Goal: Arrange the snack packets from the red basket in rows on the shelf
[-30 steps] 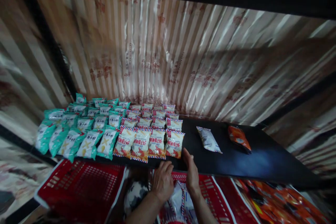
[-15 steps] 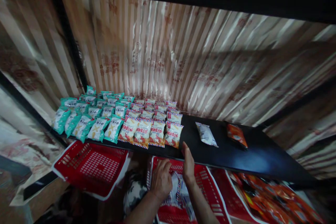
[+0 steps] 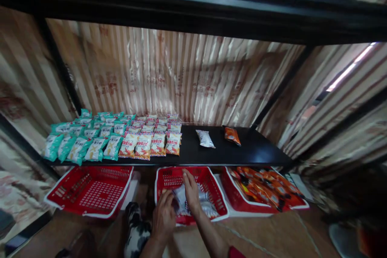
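Observation:
Both hands are at the middle red basket (image 3: 222,203), below the shelf. My left hand (image 3: 164,213) is at its left front edge, fingers curled, beside a white packet; whether it grips the packet is unclear. My right hand (image 3: 191,193) reaches over the basket, fingers stretched out, next to the white packets (image 3: 208,208). On the black shelf (image 3: 187,155) above stand rows of teal packets (image 3: 96,148) and white-and-red packets (image 3: 142,146). Further right lie a single white packet (image 3: 205,138) and one orange packet (image 3: 232,135).
At the left a red basket (image 3: 101,189) shows its bare grid bottom. A red basket at the right holds orange packets (image 3: 266,187). Black posts and an upper shelf beam (image 3: 181,12) frame the space. A striped sheet hangs behind.
The view has shifted, showing more of the upper beam and right side. My right hand has moved from the shelf edge to over the middle basket. The packets on the shelf look the same.

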Motion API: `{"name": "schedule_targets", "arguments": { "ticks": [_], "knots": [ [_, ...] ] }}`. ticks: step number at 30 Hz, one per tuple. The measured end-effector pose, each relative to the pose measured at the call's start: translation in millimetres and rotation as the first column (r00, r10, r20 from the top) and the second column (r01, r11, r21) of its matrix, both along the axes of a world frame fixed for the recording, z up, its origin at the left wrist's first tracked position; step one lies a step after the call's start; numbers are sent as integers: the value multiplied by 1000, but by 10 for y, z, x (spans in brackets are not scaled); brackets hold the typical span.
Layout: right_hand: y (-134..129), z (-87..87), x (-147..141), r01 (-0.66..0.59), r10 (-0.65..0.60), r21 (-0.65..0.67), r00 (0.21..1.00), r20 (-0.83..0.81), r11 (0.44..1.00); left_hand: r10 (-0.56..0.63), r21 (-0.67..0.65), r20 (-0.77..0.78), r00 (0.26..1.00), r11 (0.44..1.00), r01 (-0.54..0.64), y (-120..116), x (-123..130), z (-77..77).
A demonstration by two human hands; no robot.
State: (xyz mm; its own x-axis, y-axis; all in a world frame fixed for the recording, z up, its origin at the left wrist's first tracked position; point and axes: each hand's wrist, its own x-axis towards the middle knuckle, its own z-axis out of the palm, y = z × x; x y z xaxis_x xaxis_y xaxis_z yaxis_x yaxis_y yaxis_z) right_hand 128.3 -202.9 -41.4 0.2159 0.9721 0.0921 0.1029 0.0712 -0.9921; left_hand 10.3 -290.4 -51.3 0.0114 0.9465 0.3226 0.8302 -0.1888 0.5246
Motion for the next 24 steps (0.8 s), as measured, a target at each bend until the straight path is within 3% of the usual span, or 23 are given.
{"name": "schedule_targets", "arguments": {
  "ticks": [4, 10, 14, 20, 24],
  "knots": [
    [-336, 15, 143, -22, 22, 0, 998, -51, 1000, 17, 1, -6, 1000, 1000, -17, -311, 138, -24],
    [-839, 149, 430, -64, 64, -30, 998, -11, 997, 21, -187, 54, 998, 982, -11, -703, 483, 99],
    [-1018, 270, 578, -109, 111, -54, 993, 44, 993, 94, -286, 168, 981, 957, -42, -810, 742, 263],
    [-1211, 487, 727, -196, 206, -74, 966, 158, 978, 62, -273, 237, 970, 962, 6, -893, 1024, 495],
    [-1319, 555, 909, -164, 177, -76, 958, 227, 984, 48, -256, 217, 975, 967, 9, -903, 1100, 535]
  ]
}}
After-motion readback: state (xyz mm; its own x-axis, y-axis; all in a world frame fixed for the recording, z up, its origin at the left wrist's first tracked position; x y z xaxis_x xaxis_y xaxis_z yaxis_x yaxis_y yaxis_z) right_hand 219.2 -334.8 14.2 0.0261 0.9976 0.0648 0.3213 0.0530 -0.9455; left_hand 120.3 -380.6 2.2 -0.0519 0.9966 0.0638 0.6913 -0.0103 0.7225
